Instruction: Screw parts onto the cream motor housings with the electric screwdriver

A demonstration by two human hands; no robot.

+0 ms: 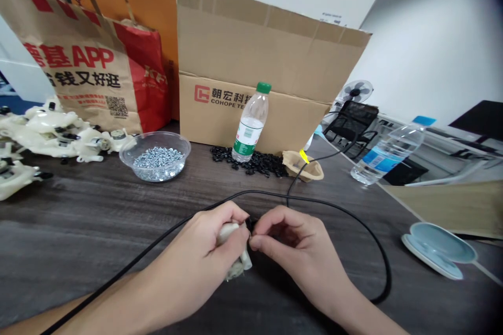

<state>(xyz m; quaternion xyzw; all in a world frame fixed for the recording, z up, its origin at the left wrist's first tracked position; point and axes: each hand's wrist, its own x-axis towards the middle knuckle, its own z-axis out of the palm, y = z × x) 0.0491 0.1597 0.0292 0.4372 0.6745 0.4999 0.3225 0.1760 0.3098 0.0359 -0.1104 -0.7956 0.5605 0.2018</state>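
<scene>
My left hand point(212, 243) is closed around a cream-white plastic part point(238, 267), mostly covered by my fingers. My right hand point(298, 248) meets it from the right, thumb and forefinger pinched at a small black piece point(251, 223) on the part's upper end. How that piece sits against the part is hidden by my fingertips. Beyond my hands, many small black pieces point(267, 163) lie in a heap at the foot of a green-capped bottle point(251, 125). A clear plastic bowl point(182, 147) holds silvery screws. Similar cream-white assemblies point(58, 128) are piled at the far left.
A black cable point(314, 200) loops across the dark table around my hands. At the back stand a cardboard box point(236, 78) and a paper bag point(90, 73). Rightward are a brown moulded tray point(302, 166), a blue-capped water bottle point(393, 152) and an opened pale-blue case point(436, 248).
</scene>
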